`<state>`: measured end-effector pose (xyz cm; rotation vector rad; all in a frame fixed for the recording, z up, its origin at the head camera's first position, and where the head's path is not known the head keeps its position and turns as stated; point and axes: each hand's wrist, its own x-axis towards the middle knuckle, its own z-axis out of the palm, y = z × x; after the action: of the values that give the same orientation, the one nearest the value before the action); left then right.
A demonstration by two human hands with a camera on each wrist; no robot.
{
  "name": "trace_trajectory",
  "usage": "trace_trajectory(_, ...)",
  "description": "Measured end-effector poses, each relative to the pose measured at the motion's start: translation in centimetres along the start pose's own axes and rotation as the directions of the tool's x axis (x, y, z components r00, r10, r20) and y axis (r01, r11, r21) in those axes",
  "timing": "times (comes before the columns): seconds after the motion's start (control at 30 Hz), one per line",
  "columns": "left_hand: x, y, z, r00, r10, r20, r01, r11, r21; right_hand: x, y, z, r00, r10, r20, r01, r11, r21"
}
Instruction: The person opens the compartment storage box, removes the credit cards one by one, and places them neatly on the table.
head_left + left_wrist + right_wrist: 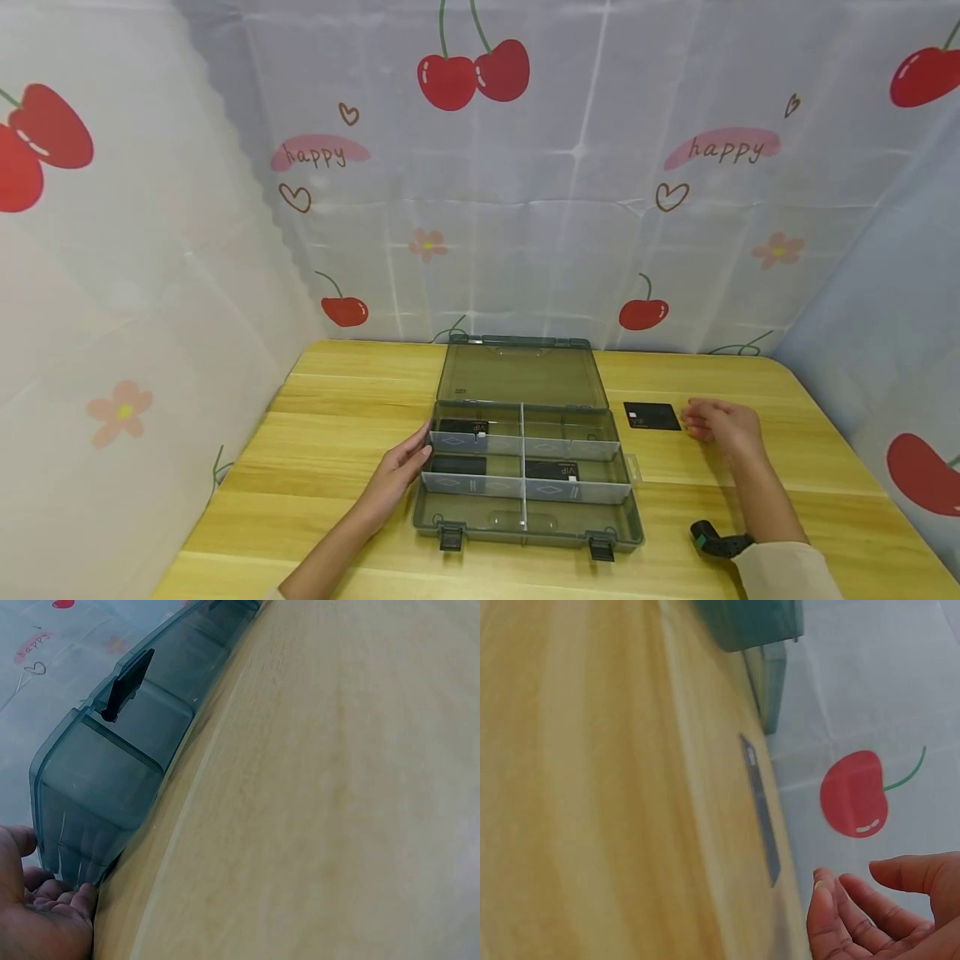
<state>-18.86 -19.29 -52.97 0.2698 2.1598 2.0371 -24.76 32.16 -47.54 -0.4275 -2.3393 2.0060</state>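
Observation:
A translucent dark-green compartment box [525,521] lies on the table with its lid [521,375] raised at the back. My left hand [393,479] holds the box's left side, its thumb at the rim and curled fingers against the wall in the left wrist view. Black cards are in the box: one card [453,427] back left, another [459,466] middle left, a third [546,471] middle right. To the right of the box a black card [652,416] lies flat on the table. Just right of that card, my right hand [727,427] hovers with loosely bent fingers and nothing in it.
White dividers [522,450] split the box into several compartments. Two black latches [451,538] hang from its front wall. A yellow wood-grain table [315,433] carries everything, and a cherry-print curtain [540,233] encloses the back and sides. A black band [720,543] circles the right wrist.

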Motion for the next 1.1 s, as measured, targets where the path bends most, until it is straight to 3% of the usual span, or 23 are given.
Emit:
trace_trajectory(0.3,-0.2,-0.1,-0.2,1.0,-0.012,-0.003,0.012,1.0,0.004,-1.4,-2.2,0.8,0.996,-0.083,0.011,0.084,0.994,-0.07)
trace_trajectory(0.67,-0.6,0.0,0.0,1.0,-0.025,-0.016,0.024,0.999,-0.022,-3.6,-5.0,2.8,0.974,-0.218,0.069,0.224,0.969,-0.1)
trace_trajectory(1.1,-0.1,-0.3,0.0,1.0,-0.016,-0.009,0.016,0.999,0.027,-5.5,-7.3,4.8,0.948,-0.271,0.167,0.291,0.95,-0.111)
